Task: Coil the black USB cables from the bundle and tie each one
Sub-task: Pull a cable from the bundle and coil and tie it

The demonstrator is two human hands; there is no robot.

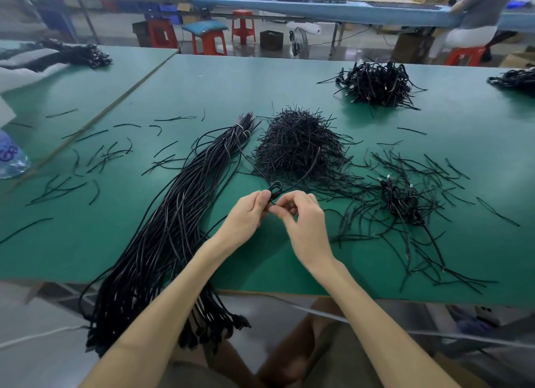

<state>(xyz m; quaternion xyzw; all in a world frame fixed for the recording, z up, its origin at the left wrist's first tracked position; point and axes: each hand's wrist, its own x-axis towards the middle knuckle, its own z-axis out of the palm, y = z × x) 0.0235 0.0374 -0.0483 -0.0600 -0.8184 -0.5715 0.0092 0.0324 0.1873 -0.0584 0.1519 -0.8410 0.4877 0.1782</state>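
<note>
Cable (275,186) is what you hold, one thin black one, and it sits between your two hands over the green tabletop (86,243). Your left hand (249,211) pinches it with curled fingers, and a small loop pokes up just above your thumb. Your right hand (302,218) is curled too and pinches the same cable right beside the left one, so the two hands almost touch. From the loop, one part of the cable runs up and left to the bundle (173,219), and the other part bends up and right over the pile of ties (298,147). The bundle is long and fat (it lies to the left of your left arm), and its near end hangs off the edge of the tabletop. Its far end is tied together with a pale band. To the right of your right hand lies a small heap of coiled cables (405,202) with loose ties (451,170) all around it. A bigger heap (376,83) sits far back on the right. More of those ties lie scattered on the left, near a water bottle (11,159)
</note>
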